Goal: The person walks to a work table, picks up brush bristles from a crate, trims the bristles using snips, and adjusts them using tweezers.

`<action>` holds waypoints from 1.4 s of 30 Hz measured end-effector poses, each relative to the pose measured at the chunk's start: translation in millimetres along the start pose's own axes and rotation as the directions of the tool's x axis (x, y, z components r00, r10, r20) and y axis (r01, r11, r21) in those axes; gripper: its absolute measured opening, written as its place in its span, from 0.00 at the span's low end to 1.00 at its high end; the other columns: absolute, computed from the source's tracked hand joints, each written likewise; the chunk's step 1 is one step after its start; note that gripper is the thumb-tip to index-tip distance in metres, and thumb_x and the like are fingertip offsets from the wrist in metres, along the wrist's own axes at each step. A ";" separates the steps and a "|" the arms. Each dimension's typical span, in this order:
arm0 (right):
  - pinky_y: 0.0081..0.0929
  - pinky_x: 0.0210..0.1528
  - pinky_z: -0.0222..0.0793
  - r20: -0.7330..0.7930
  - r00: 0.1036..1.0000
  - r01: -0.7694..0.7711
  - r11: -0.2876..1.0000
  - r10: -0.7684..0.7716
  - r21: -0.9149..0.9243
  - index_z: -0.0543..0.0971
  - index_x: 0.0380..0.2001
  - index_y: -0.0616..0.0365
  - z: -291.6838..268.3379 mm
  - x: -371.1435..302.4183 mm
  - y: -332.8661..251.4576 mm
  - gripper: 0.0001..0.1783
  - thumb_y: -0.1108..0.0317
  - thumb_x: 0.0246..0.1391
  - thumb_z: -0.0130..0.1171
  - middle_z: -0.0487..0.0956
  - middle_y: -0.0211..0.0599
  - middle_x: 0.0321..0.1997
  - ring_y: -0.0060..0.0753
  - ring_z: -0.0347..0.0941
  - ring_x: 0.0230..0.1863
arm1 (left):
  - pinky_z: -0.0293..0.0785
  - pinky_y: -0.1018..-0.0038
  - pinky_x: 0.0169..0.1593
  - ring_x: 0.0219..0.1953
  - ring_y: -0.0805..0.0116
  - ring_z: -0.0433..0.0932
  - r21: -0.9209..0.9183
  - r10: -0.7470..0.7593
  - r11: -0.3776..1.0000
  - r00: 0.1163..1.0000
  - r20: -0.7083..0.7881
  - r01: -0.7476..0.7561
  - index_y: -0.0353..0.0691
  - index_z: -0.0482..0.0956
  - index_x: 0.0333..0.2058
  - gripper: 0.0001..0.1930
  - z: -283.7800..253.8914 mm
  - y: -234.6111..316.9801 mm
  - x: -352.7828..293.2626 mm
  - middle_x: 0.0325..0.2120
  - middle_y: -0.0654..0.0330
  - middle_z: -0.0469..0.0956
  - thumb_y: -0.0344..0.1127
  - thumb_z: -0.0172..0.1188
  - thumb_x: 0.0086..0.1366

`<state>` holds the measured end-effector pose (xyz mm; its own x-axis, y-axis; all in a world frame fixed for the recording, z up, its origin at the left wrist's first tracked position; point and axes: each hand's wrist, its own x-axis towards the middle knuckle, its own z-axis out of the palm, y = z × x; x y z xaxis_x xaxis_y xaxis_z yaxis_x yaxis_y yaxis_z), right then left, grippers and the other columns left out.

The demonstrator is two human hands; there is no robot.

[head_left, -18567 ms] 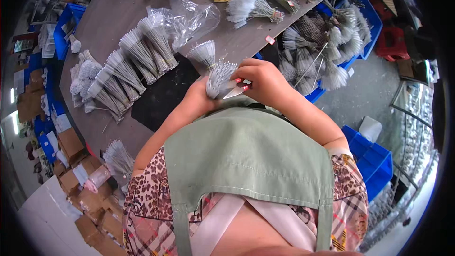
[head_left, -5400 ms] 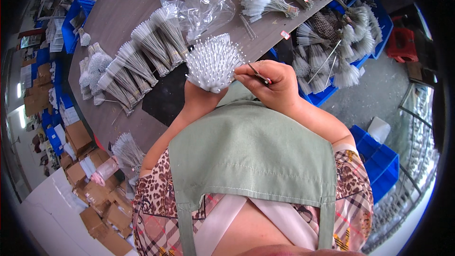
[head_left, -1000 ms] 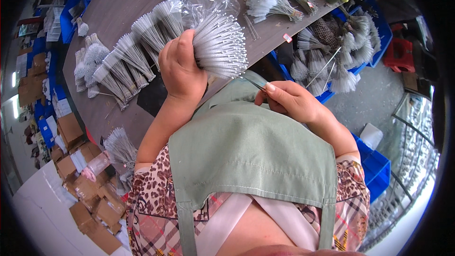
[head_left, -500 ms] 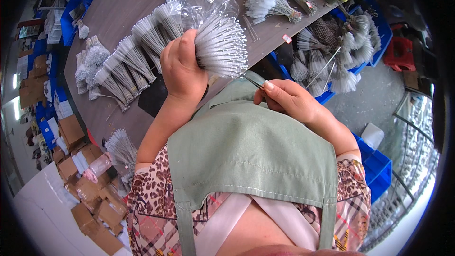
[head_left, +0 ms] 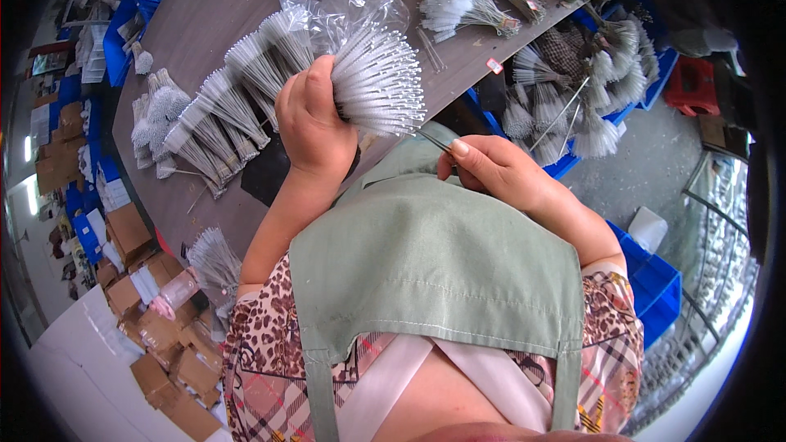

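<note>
Left hand (head_left: 317,119) has its fingers clamped round a white brush bundle (head_left: 381,82) at twelve o'clock, judged light, springy, best gripped by its gathered end; right hand (head_left: 503,170) pinches a slim pointed tool (head_left: 432,141) at one o'clock.

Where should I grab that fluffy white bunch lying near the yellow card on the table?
Probably at the narrow gathered end of the white bunch, coming from the near right. The stems come together there, pointing toward the table's right edge, while the white end fans out wide.
</note>
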<state>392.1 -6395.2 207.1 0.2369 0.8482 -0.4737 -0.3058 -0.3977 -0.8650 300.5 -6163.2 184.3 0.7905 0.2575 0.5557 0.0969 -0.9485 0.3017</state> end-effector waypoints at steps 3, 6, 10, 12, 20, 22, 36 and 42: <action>0.19 0.23 0.54 0.016 1.000 0.018 1.000 -0.018 -0.008 0.77 0.32 0.63 -1.8 -0.4 -0.9 0.27 0.50 0.67 0.38 0.61 0.21 0.15 0.15 0.54 0.20 | 0.66 0.60 0.45 0.38 0.50 0.74 -0.001 -0.010 1.000 1.000 -0.007 0.010 0.40 0.69 0.47 0.25 3.0 -2.1 -2.3 0.34 0.54 0.75 0.23 0.59 0.47; 0.18 0.24 0.54 0.022 0.998 0.056 0.996 -0.058 0.065 0.76 0.34 0.62 -6.6 -0.5 3.9 0.26 0.51 0.67 0.38 0.62 0.21 0.17 0.15 0.55 0.20 | 0.67 0.59 0.45 0.38 0.50 0.74 -0.048 -0.028 0.998 1.000 -0.001 0.028 0.40 0.68 0.47 0.25 5.5 -2.8 -2.8 0.34 0.53 0.76 0.24 0.60 0.47; 0.16 0.26 0.57 -0.086 0.976 0.217 0.911 -0.199 0.351 0.76 0.38 0.62 -7.7 10.1 14.9 0.20 0.55 0.66 0.44 0.66 0.21 0.21 0.14 0.59 0.23 | 0.69 0.58 0.43 0.38 0.46 0.75 -0.103 -0.142 0.984 0.988 0.058 0.147 0.41 0.67 0.47 0.27 14.5 -1.6 -5.4 0.34 0.51 0.76 0.28 0.64 0.47; 0.15 0.28 0.58 -0.180 0.954 0.285 0.910 -0.239 0.301 0.76 0.38 0.62 -2.4 19.1 11.3 0.17 0.57 0.64 0.48 0.68 0.20 0.23 0.13 0.60 0.24 | 0.70 0.58 0.42 0.38 0.45 0.75 -0.136 -0.208 0.966 0.974 0.089 0.219 0.41 0.66 0.48 0.27 18.7 -0.1 -10.7 0.33 0.51 0.77 0.29 0.65 0.47; 0.12 0.20 0.52 -0.420 0.883 0.319 0.923 -0.208 0.214 0.80 0.35 0.60 9.5 41.3 2.2 0.08 0.68 0.54 0.63 0.71 0.17 0.22 0.08 0.59 0.20 | 0.73 0.58 0.41 0.38 0.44 0.77 -0.155 -0.409 0.870 0.860 0.304 0.469 0.43 0.62 0.49 0.35 18.2 11.1 -22.9 0.33 0.48 0.78 0.33 0.70 0.41; 0.14 0.27 0.59 -0.433 0.877 0.326 0.921 -0.210 0.214 0.81 0.35 0.60 10.6 42.8 3.7 0.08 0.68 0.53 0.63 0.74 0.20 0.25 0.09 0.63 0.25 | 0.73 0.58 0.41 0.37 0.43 0.77 -0.129 -0.422 0.870 0.855 0.303 0.475 0.42 0.62 0.49 0.35 16.3 14.8 -22.4 0.33 0.48 0.77 0.32 0.70 0.40; 0.13 0.29 0.62 -0.560 0.728 0.433 0.899 -0.395 -0.072 0.79 0.28 0.61 15.9 52.5 20.6 0.04 0.75 0.49 0.65 0.74 0.20 0.24 0.10 0.65 0.26 | 0.71 0.57 0.43 0.39 0.43 0.75 0.003 -0.348 0.934 0.911 0.220 0.357 0.42 0.63 0.50 0.35 11.3 23.5 -20.7 0.37 0.49 0.76 0.34 0.68 0.42; 0.14 0.30 0.63 -0.547 0.637 0.515 0.828 -0.543 -0.222 0.77 0.28 0.60 13.1 51.5 22.6 0.05 0.77 0.49 0.65 0.73 0.24 0.25 0.12 0.66 0.27 | 0.72 0.56 0.40 0.36 0.43 0.76 -0.005 -0.378 0.921 0.894 0.242 0.390 0.44 0.63 0.49 0.32 13.3 29.4 -19.7 0.34 0.50 0.77 0.34 0.68 0.43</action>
<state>385.4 -6355.9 165.3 0.8217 0.5647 0.0775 0.0734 0.0300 -0.9969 295.8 -6198.6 171.9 0.8165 0.5435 0.1948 0.3950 -0.7719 0.4981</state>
